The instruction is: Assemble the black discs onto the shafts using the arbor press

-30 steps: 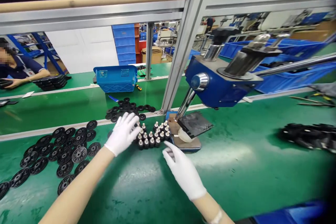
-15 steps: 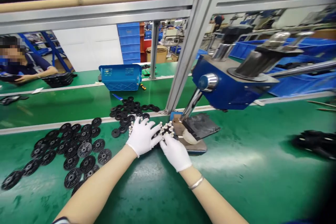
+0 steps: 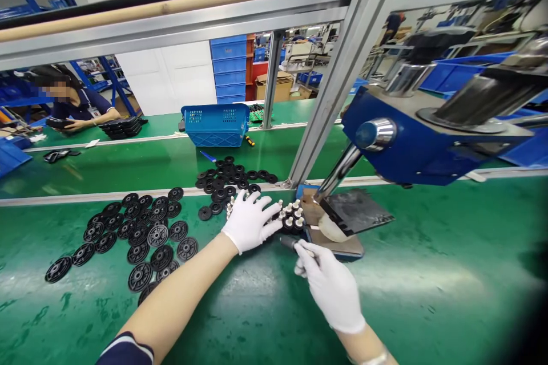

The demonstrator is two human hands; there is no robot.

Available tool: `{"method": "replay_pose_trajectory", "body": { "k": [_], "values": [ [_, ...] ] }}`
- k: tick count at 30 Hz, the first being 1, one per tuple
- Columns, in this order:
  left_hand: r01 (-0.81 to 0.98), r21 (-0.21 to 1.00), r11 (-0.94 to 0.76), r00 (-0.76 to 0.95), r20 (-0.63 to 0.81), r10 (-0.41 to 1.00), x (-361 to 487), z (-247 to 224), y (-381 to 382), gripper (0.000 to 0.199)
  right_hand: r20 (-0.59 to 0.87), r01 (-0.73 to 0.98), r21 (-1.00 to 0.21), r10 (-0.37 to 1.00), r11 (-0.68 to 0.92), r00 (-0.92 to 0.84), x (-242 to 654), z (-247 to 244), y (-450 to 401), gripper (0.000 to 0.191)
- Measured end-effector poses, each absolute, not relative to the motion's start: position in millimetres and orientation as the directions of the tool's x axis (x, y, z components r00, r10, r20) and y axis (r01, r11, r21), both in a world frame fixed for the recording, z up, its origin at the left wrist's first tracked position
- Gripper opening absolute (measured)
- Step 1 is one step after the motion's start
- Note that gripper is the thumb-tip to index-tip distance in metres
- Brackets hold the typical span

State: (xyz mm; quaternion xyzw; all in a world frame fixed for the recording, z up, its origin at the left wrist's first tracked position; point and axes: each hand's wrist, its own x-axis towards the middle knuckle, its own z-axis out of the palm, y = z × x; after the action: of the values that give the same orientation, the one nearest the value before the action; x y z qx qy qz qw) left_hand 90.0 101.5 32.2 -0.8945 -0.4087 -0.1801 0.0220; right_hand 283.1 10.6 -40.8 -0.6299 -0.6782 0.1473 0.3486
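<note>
My left hand [image 3: 250, 221], in a white glove, lies palm down with fingers spread over a cluster of small black discs with upright white pegs [image 3: 292, 218]. Some of these parts are hidden under it. In its own white glove, my right hand [image 3: 331, 282] is closed around one black disc with a white peg [image 3: 287, 241], tipped on its side with the black end pointing left. Its peg is mostly hidden by the fingers. Just behind the cluster lie loose small black discs [image 3: 229, 174]. Larger black spoked wheels [image 3: 157, 235] are spread to the left.
A blue press [image 3: 411, 142] with a metal column and base [image 3: 342, 248] stands at right. Beside it rises an aluminium post [image 3: 329, 80]. Behind are a blue basket [image 3: 216, 128], a yellow-handled tool [image 3: 250, 141] and a seated person [image 3: 81, 105] at the far bench.
My right hand has drawn back toward me and right from the cluster, bringing a pegged black disc along. The left hand stays over the cluster. The whole view has shifted.
</note>
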Motion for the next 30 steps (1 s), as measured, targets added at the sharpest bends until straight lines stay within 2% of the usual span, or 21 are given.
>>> {"method": "replay_pose_trajectory", "body": {
  "k": [1,3,6,8,10,13,17,20,23,25,28,30],
  "values": [
    [0.754,0.119,-0.647,0.579,0.347,0.738,83.1,35.0,104.4,0.04,0.259,0.741,-0.65,0.966,0.166,0.011,291.3,-35.7,3.8,0.028],
    [0.821,0.154,-0.55,0.47,0.365,0.804,58.1,41.2,116.0,0.042,0.233,0.772,-0.584,0.963,0.25,-0.135,307.9,-28.9,-9.2,0.025],
    [0.939,0.215,-0.267,0.179,0.356,0.917,-2.7,45.5,145.3,0.046,0.224,0.795,-0.46,0.918,0.396,-0.328,322.4,-29.3,-22.6,0.036],
    [0.97,0.228,-0.083,0.016,0.281,0.96,-47.9,41.2,165.5,0.047,0.185,0.783,-0.498,0.928,0.373,-0.325,320.6,-33.5,-26.0,0.035],
    [0.973,0.218,0.078,-0.113,0.15,0.982,-86.4,31.6,180.3,0.044,0.115,0.755,-0.598,0.961,0.27,-0.252,312.6,-37.0,-26.1,0.026],
    [0.963,0.183,0.197,-0.197,-0.018,0.98,-122.3,13.8,191.1,0.034,0.062,0.695,-0.704,0.988,0.144,-0.142,298.6,-38.7,-25.1,0.019],
    [0.953,0.192,0.233,-0.221,-0.081,0.972,-135.3,0.3,198.4,0.033,-0.047,0.638,-0.769,0.994,0.03,-0.103,287.4,-40.2,-28.0,0.017],
    [0.93,0.275,0.245,-0.238,-0.058,0.969,-130.0,1.8,203.1,0.033,-0.109,0.64,-0.768,0.992,-0.042,-0.066,283.4,-45.0,-30.0,0.017],
    [0.881,0.426,0.205,-0.228,0.003,0.974,-117.1,12.1,196.9,0.037,-0.056,0.642,-0.766,0.998,-0.024,-0.03,282.2,-51.7,-28.9,0.02],
    [0.821,0.552,0.141,-0.203,0.052,0.978,-104.8,22.4,180.3,0.041,-0.053,0.611,-0.791,0.999,-0.036,-0.01,282.4,-54.6,-27.8,0.03],
    [0.666,0.745,0.036,-0.166,0.101,0.981,-80.0,38.4,134.3,0.038,-0.108,0.428,-0.899,0.994,-0.091,-0.016,281.3,-52.6,-29.3,0.048],
    [0.468,0.883,-0.017,-0.14,0.093,0.986,-57.9,45.4,94.5,0.029,-0.154,0.233,-0.962,0.988,-0.143,-0.031,277.9,-47.1,-31.9,0.052]
  ]
}}
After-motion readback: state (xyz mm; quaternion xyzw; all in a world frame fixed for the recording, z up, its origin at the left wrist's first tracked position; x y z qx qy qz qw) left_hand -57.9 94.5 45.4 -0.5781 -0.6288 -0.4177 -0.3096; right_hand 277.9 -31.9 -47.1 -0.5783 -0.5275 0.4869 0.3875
